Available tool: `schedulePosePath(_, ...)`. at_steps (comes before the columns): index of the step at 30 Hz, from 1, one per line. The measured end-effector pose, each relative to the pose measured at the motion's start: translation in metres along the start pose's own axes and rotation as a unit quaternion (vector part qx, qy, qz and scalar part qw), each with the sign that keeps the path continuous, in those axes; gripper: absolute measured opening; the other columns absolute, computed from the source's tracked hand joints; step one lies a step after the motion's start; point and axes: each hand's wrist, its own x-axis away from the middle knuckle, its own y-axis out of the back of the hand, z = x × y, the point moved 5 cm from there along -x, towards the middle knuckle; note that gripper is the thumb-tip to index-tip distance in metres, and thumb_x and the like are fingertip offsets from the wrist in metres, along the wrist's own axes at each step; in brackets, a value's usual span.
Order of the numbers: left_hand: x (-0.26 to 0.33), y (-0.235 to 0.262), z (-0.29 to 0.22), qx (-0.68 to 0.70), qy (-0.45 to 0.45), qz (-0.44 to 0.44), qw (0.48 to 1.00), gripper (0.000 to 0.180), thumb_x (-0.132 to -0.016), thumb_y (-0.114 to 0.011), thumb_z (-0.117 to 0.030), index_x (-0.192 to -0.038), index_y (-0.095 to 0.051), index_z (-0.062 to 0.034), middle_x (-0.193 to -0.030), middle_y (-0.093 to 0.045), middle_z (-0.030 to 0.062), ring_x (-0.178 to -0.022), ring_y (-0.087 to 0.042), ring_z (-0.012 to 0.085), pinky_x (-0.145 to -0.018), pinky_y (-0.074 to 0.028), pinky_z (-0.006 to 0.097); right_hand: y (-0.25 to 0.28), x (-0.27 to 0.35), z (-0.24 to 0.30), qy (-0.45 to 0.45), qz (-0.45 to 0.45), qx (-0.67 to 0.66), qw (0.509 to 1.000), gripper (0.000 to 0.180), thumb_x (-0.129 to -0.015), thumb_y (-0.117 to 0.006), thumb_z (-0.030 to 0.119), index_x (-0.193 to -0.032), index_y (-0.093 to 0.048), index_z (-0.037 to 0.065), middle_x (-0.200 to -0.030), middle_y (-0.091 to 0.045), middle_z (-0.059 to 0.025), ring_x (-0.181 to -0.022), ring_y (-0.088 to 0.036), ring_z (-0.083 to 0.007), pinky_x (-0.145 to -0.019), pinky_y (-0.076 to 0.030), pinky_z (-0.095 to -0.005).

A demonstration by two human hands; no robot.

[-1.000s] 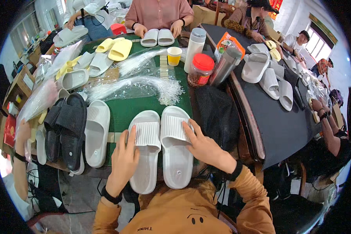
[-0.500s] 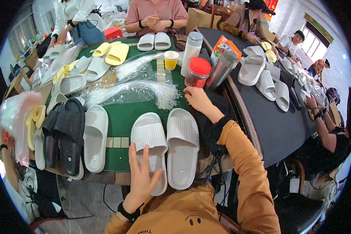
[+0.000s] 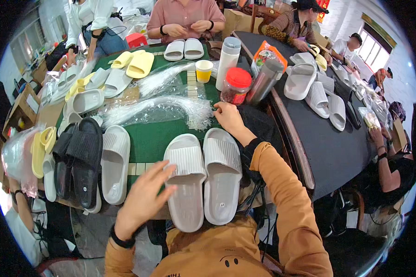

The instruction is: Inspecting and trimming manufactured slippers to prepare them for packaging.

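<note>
In front of me, at the table's near edge, lie a pair of light grey slide slippers: the left slipper and the right slipper. My left hand is open beside the left slipper, its fingers spread and overlapping that slipper's edge. A bundle of thin white plastic strands with small thick ends lies on a clear bag beyond the slippers. My right hand has its fingers curled and pressed together at the thick ends of this bundle. Whatever sits between those fingertips is too small to make out.
On the left stand black slippers, a grey slipper and yellow slippers. Beyond my right hand are a red-lidded jar, a grey flask, a white bottle and a yellow cup. Several people work around the tables.
My left hand has moved left, off the left slipper's inside. Both slippers have shifted slightly right. My right hand has come a little left and nearer, to the strands' ends.
</note>
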Motion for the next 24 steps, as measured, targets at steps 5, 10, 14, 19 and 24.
schedulePosePath(5,-0.080,0.045,-0.016,-0.041,-0.065,-0.048,0.996,0.045,-0.092,-0.062,-0.020,-0.134,-0.054,-0.0042,-0.138,-0.052,0.0204,-0.127,-0.050,0.0359,-0.106,-0.040,0.040,-0.001,0.001,-0.035,-0.063,0.016,-0.012,0.998,0.010,-0.082,-0.064,0.011,-0.090,-0.068,0.004,-0.083,-0.068,-0.0208,-0.080,-0.067,-0.0413,-0.073,-0.054,-0.0484)
schedulePosePath(10,-0.165,0.009,0.076,-0.131,-0.012,-0.020,0.991,0.045,-0.096,-0.057,-0.023,-0.134,-0.051,0.0000,-0.143,-0.047,0.0208,-0.130,-0.046,0.0372,-0.109,-0.038,0.040,-0.005,0.000,-0.010,-0.041,0.019,-0.031,0.998,0.009,-0.083,-0.065,0.011,-0.088,-0.067,0.004,-0.082,-0.068,-0.0207,-0.080,-0.067,-0.0409,-0.071,-0.054,-0.0482)
schedulePosePath(14,-0.214,-0.031,0.129,-0.201,0.021,-0.031,0.979,0.054,-0.095,-0.055,-0.026,-0.142,-0.041,-0.0041,-0.151,-0.037,0.0168,-0.137,-0.036,0.0408,-0.110,-0.033,0.055,-0.001,0.002,-0.005,-0.032,0.028,-0.011,0.999,0.010,-0.083,-0.063,0.013,-0.088,-0.067,0.005,-0.087,-0.069,-0.0191,-0.082,-0.067,-0.0402,-0.072,-0.054,-0.0473)
schedulePosePath(19,-0.228,-0.065,0.163,-0.207,0.083,-0.019,0.975,0.061,-0.097,-0.050,-0.032,-0.150,-0.029,-0.0089,-0.159,-0.023,0.0124,-0.144,-0.024,0.0380,-0.113,-0.024,0.059,0.002,0.002,-0.005,-0.019,0.003,-0.016,1.000,0.010,-0.083,-0.064,0.012,-0.088,-0.067,0.005,-0.084,-0.069,-0.0187,-0.078,-0.067,-0.0395,-0.070,-0.054,-0.0466)
schedulePosePath(24,-0.230,-0.072,0.168,-0.201,0.110,-0.004,0.974,0.062,-0.103,-0.034,-0.042,-0.155,-0.020,-0.0120,-0.163,-0.013,0.0106,-0.148,-0.015,0.0354,-0.117,-0.015,0.055,0.012,0.005,-0.010,-0.088,-0.023,-0.158,0.983,0.007,-0.085,-0.062,0.005,-0.085,-0.063,-0.002,-0.074,-0.067,-0.0180,-0.059,-0.068,-0.0278,-0.056,-0.055,-0.0393)
